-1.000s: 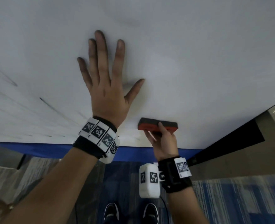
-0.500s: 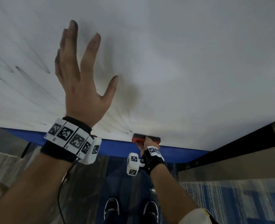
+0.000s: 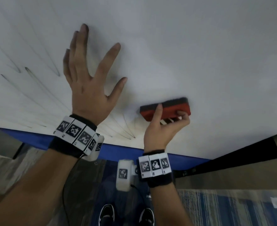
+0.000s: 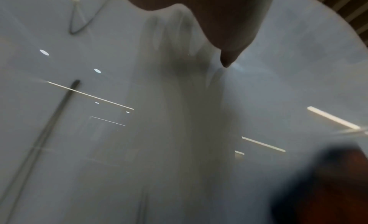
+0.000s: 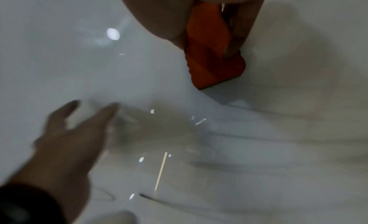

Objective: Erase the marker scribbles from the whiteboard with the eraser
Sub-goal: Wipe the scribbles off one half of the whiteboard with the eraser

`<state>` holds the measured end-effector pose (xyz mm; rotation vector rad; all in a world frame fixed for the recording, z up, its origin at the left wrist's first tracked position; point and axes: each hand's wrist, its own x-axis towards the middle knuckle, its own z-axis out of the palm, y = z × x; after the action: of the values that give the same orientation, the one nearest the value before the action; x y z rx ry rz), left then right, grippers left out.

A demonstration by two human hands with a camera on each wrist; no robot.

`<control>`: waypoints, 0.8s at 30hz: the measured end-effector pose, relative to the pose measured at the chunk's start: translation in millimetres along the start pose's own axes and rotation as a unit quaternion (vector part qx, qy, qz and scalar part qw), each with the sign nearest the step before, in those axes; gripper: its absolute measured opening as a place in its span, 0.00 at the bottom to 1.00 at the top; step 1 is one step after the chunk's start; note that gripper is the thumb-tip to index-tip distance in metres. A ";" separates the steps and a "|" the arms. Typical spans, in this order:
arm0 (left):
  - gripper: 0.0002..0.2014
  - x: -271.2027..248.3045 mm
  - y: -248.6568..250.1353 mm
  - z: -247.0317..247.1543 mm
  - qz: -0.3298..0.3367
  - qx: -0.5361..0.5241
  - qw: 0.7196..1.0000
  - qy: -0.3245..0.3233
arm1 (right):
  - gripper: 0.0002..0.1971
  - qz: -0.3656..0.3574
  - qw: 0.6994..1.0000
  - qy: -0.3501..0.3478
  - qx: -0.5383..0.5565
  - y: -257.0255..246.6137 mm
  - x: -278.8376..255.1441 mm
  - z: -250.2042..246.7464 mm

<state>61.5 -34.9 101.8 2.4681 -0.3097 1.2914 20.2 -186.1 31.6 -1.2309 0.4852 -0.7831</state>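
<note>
The whiteboard (image 3: 183, 46) fills the upper head view. Thin dark marker scribbles (image 3: 28, 74) streak its left part, and more fan out near the bottom edge (image 3: 124, 132). My right hand (image 3: 165, 126) grips the red eraser (image 3: 167, 110) with its dark felt against the board; the eraser (image 5: 211, 54) shows orange-red between thumb and fingers in the right wrist view. My left hand (image 3: 88, 75) is spread with straight fingers flat on the board, left of the eraser and above it. A dark marker line (image 4: 51, 117) crosses the left wrist view.
A blue strip (image 3: 121, 152) runs along the board's bottom edge. Below lie blue patterned carpet (image 3: 232, 209) and my two shoes (image 3: 106, 214). A black bar (image 3: 248, 155) slants at lower right. The board (image 4: 278, 101) reflects ceiling lights.
My right hand has carried the eraser up from the board's bottom edge and to the right. My left hand has moved right and lower in the view, staying spread on the board.
</note>
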 end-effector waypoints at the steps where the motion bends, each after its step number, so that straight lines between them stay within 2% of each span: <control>1: 0.29 3.6 -6.5 -3.5 0.001 -0.001 1.000 0.019 | 0.22 0.041 0.999 0.008 0.004 19.4 -2.9 -5.9; 3: 0.32 10.9 -18.3 -9.0 -0.008 0.013 0.999 0.032 | 0.22 0.118 0.993 0.030 0.004 56.8 -10.6 -15.3; 6: 0.36 12.0 -29.9 -5.7 -0.029 0.046 0.998 -0.009 | 0.22 0.242 0.969 0.047 0.002 99.5 -21.3 -16.8; 7: 0.37 10.9 -32.4 -2.2 -0.029 0.047 0.998 -0.018 | 0.21 0.306 0.950 0.055 0.016 111.6 -24.8 -16.1; 9: 0.36 9.4 -35.1 3.8 -0.026 0.043 0.998 -0.025 | 0.18 0.452 0.888 0.063 0.049 126.1 -30.9 -12.9; 11: 0.35 7.3 -37.1 7.5 -0.020 0.042 0.999 -0.019 | 0.18 0.529 0.844 0.054 0.066 134.2 -33.3 -13.8; 13: 0.34 5.7 -40.5 9.7 -0.015 0.046 0.999 -0.011 | 0.16 0.555 0.827 0.041 0.081 130.1 -28.7 -14.0; 15: 0.34 3.7 -43.6 10.6 -0.013 0.046 0.999 -0.009 | 0.07 0.564 0.814 0.012 0.136 100.8 -19.3 -11.9; 16: 0.34 3.3 -43.9 11.4 -0.013 0.044 0.999 -0.007 | 0.04 0.556 0.815 -0.012 0.161 80.4 -13.0 -10.7; 20: 0.34 4.3 -39.4 15.9 -0.019 0.035 0.999 -0.007 | 0.04 0.478 0.843 -0.073 0.237 -1.3 5.0 1.4; 22: 0.34 3.6 -38.7 15.2 -0.024 0.036 0.999 -0.007 | 0.04 0.473 0.847 -0.082 0.228 0.3 0.7 8.5; 24: 0.34 1.7 -39.1 13.5 -0.025 0.036 0.999 -0.010 | 0.07 0.492 0.845 -0.071 0.197 25.7 -11.2 12.6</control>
<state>86.0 -4.3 88.5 2.5321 -0.2076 1.2805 28.6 -166.2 9.7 -0.5089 0.6986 0.1050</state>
